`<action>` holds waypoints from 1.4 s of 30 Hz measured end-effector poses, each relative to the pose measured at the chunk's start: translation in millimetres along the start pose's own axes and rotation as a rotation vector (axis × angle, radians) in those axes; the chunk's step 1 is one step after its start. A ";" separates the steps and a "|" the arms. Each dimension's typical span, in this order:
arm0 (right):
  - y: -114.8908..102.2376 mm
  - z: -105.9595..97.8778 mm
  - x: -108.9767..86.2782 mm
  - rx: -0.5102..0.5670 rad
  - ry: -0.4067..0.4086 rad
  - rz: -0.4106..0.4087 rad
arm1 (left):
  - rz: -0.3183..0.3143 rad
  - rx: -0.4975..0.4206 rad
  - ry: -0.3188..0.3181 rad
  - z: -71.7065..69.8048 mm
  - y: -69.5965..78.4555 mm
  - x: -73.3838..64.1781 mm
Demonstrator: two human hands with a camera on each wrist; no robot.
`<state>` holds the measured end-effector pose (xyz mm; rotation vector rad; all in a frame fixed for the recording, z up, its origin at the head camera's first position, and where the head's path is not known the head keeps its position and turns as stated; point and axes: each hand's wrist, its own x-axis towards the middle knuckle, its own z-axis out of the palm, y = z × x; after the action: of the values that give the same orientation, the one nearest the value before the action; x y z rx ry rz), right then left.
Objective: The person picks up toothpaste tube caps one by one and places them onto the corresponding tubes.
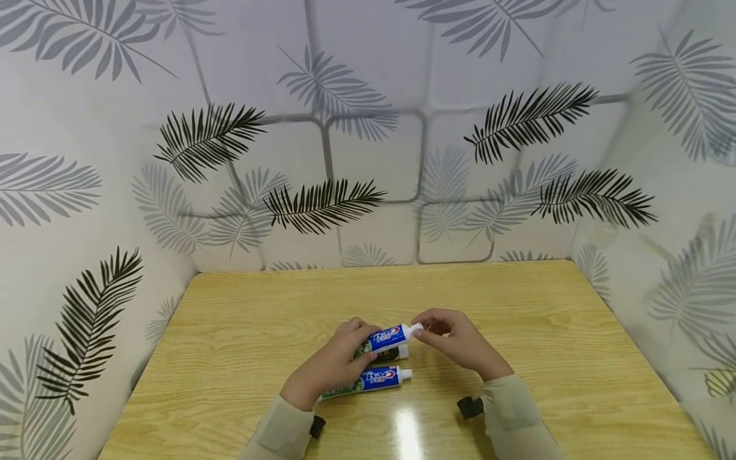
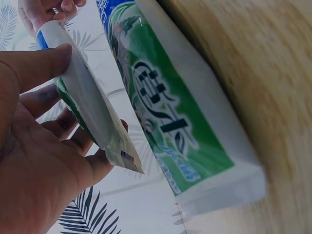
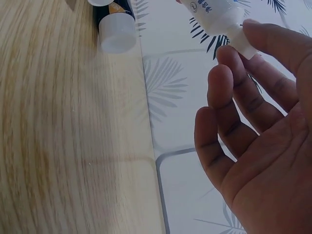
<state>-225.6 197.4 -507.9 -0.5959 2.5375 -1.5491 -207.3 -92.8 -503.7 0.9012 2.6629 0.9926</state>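
My left hand [image 1: 339, 358] grips a blue, green and white toothpaste tube [image 1: 388, 337] by its body, thumb on one side and fingers on the other. The thumb and fingertips of my right hand [image 1: 457, 338] pinch that tube's white cap [image 3: 242, 42] at its right end. Below the held tube lies a dark tube [image 1: 392, 354] with a white cap, partly hidden by the left hand. Nearer the front, a second blue and green toothpaste tube [image 1: 379, 379] lies on the table, its white cap pointing right; the left wrist view shows its green tail end close up.
The wooden table [image 1: 259, 313] reaches back to a wall [image 1: 374, 160] covered in a leaf print, which also stands at both sides. Black wrist mounts [image 1: 470, 407] stick out from the sleeves. A bright reflection lies on the tabletop near the front.
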 end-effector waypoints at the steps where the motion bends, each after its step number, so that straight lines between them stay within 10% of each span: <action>1: -0.1 0.1 -0.1 -0.002 0.003 0.002 | -0.001 -0.004 -0.001 0.4 0.1 -0.2; 33: -1.4 5.3 0.2 -0.043 0.078 0.046 | 0.005 -0.051 0.016 6.6 3.3 -0.8; 42: 0.6 -1.6 -2.9 -0.007 0.090 -0.054 | -0.003 -0.055 0.023 4.8 2.0 -1.2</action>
<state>-223.6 200.1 -508.0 -0.6139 2.6144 -1.6203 -203.7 -89.7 -506.2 0.8796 2.6405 1.0759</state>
